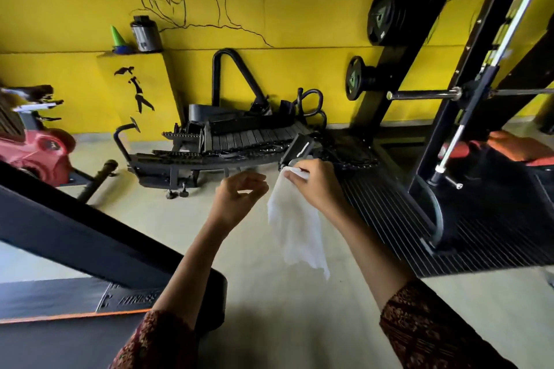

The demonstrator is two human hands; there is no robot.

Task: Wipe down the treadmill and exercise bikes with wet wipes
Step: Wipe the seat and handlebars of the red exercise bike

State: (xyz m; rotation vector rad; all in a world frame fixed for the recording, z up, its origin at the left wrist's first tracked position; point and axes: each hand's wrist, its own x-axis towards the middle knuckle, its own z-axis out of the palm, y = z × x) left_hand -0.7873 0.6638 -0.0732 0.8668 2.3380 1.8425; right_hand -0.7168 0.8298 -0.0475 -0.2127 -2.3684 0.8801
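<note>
In the middle of the frame, the right grip (311, 186) pinches the top of a hanging white wipe (296, 228). The left grip (239, 198) is loose and holds nothing. The treadmill (90, 237) at lower left and the red bike (39, 156) at far left probably both need wiping.

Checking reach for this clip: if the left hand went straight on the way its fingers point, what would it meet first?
Probably the white wipe hanging from the right hand, close beside the left hand; depth is unclear.

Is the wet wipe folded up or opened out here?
Opened out: the wet wipe hangs as one loose sheet from the right hand, pinched at its top edge.
</note>
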